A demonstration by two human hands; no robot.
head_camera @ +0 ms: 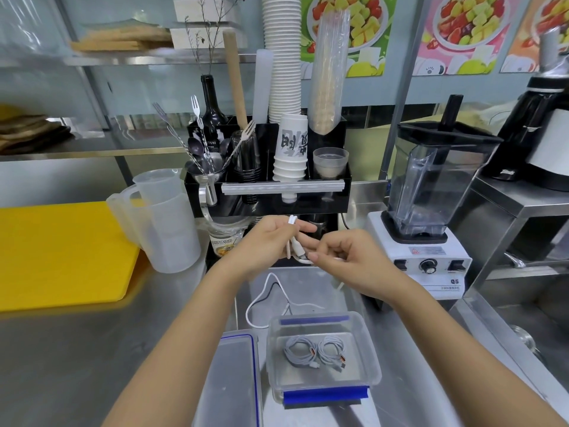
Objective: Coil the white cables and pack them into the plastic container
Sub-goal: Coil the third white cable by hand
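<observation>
My left hand [271,241] pinches a white cable [292,241] near its plug ends, held upright above the steel counter. My right hand [348,257] grips the same cable just to the right, fingers curled on it. The rest of that cable [261,297] trails down in a loose loop onto the counter behind the container. The clear plastic container [372,365] with blue clips sits open below my hands. Two coiled white cables [314,349] lie side by side on its floor. Its lid [234,380] rests to the left.
A yellow cutting board [61,257] and clear measuring jugs [163,223] stand at the left. A black organiser [268,192] with cups and utensils is straight ahead. A blender [428,217] stands to the right, with a sink [523,328] beyond it.
</observation>
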